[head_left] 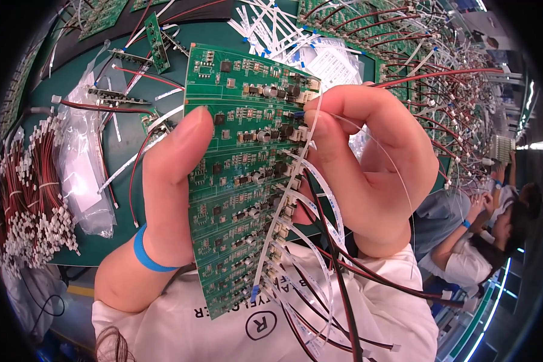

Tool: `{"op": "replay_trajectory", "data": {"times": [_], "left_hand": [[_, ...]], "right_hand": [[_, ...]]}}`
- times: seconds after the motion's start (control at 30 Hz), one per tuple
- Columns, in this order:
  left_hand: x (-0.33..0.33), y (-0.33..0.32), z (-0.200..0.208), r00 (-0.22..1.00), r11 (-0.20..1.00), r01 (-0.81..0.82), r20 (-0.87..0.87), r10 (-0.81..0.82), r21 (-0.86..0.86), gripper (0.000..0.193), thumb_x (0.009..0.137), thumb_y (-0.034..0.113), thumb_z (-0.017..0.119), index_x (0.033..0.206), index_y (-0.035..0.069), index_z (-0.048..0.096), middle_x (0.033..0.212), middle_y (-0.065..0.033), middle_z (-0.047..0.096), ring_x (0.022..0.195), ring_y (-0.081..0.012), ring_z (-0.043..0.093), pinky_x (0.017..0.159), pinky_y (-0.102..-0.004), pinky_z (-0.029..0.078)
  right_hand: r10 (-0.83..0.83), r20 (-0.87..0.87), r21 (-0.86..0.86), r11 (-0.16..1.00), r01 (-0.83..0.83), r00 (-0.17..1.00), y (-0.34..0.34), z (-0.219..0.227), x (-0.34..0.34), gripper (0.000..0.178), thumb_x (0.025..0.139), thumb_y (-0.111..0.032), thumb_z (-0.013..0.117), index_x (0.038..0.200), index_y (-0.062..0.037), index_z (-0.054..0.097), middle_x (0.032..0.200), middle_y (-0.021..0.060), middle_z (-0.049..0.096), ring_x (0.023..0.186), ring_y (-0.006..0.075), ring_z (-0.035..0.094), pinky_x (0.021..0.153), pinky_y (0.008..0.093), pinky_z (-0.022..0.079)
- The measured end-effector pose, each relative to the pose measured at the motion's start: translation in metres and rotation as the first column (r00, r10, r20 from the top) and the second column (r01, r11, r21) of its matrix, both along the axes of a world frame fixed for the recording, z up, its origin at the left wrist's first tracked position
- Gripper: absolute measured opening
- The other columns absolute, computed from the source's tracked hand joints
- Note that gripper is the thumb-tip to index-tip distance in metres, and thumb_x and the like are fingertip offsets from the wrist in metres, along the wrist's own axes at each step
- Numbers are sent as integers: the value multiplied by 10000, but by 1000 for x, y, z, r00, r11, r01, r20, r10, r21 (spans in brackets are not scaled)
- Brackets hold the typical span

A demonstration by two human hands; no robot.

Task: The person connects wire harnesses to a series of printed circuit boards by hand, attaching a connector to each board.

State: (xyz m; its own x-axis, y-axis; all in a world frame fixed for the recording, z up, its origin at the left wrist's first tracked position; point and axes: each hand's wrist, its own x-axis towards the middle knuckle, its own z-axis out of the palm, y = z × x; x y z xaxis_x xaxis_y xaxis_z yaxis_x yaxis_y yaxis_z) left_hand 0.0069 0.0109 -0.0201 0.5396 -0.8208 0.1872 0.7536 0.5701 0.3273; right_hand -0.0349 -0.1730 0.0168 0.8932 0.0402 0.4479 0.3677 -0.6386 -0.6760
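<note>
1. The left hand (172, 160) grasps the green circuit board panel (220, 163) by its left edge, thumb on the face, holding it above the tabletop (123, 193).
2. The right hand (377, 151) pinches a thin white flat cable (288, 192) between thumb and forefinger at the panel's upper right edge.
3. The step in hand looks like plugging this cable into an upper-row connector; whether it is seated cannot be told, as the fingertips hide it.
4. Lower rows have flat cables and red-and-black leads (338, 271) hanging from them.
5. The next move seems to call for lining the tip up squarely and pressing gently, with the panel kept steady.
</note>
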Motion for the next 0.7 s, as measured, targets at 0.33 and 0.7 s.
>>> {"op": "replay_trajectory", "data": {"times": [0.33,0.7], "left_hand": [[-2,-1,0,1000,999,-29,8,29,39,470,946,365,333,1243,30,477,1169,-136,577,1037,-223,586,899,-363,482],[-2,-5,1,998,997,-41,55,38,62,511,942,402,298,1220,24,500,1132,-132,601,1000,-224,607,887,-356,491]], "right_hand": [[8,68,-73,997,-3,998,0,-3,3,105,779,88,634,861,31,602,779,39,604,641,78,514,604,195,404],[28,112,-214,977,-3,993,-3,2,7,149,708,51,691,821,-14,620,706,46,596,625,151,538,585,249,415]]}}
